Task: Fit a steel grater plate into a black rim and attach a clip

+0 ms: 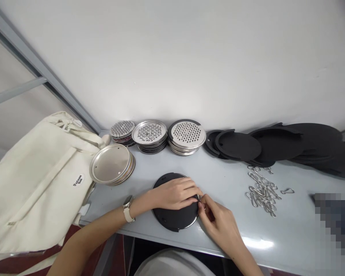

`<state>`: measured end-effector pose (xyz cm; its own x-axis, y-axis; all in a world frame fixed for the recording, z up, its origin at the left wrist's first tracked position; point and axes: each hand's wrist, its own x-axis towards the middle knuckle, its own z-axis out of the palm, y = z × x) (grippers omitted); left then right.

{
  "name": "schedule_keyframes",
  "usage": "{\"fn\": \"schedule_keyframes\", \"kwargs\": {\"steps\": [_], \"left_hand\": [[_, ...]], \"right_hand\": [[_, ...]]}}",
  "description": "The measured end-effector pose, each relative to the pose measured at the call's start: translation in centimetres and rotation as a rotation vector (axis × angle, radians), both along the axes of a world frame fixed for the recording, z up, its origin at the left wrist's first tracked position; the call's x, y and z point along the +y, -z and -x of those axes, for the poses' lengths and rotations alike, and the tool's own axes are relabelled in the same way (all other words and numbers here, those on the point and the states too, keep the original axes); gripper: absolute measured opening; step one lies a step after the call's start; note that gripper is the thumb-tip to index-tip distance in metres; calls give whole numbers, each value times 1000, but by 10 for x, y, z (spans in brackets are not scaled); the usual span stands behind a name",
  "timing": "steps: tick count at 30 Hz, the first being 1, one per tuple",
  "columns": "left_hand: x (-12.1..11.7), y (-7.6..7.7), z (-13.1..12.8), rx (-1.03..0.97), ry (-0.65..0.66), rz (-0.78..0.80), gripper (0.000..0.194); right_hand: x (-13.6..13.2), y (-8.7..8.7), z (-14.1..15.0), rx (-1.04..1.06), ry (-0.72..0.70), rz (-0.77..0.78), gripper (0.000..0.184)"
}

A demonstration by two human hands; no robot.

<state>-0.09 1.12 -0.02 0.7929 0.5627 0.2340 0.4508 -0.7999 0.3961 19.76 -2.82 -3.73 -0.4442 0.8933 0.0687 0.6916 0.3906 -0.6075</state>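
A round black disc (pixel 172 218) with a thin metal rim lies flat on the table in front of me. My left hand (pixel 179 193) lies across its top, with its fingers bent and the fingertips closed at the disc's right edge. At that same edge, my right hand (pixel 215 214) is pinched, its thumb and forefinger meeting the left fingertips. A small shiny bit shows between the right fingers, mostly hidden, so its kind cannot be made out.
Round metal grater plates (pixel 149 132) stand in stacks along the wall. Plain metal discs (pixel 110 163) are piled at left, beside a cream bag (pixel 37 184). Black discs (pixel 238 145) overlap at back right. Loose wire clips (pixel 263 193) lie on the grey table (pixel 227 180).
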Motion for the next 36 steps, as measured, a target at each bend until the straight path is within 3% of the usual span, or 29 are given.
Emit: {"fn": "schedule_keyframes", "kwargs": {"steps": [17, 36], "left_hand": [[-1, -1, 0, -9, -7, -18, 21], [0, 4, 1, -34, -23, 1, 21]], "right_hand": [[0, 0, -1, 69, -2, -10, 24], [2, -2, 0, 0, -22, -74, 25]]}}
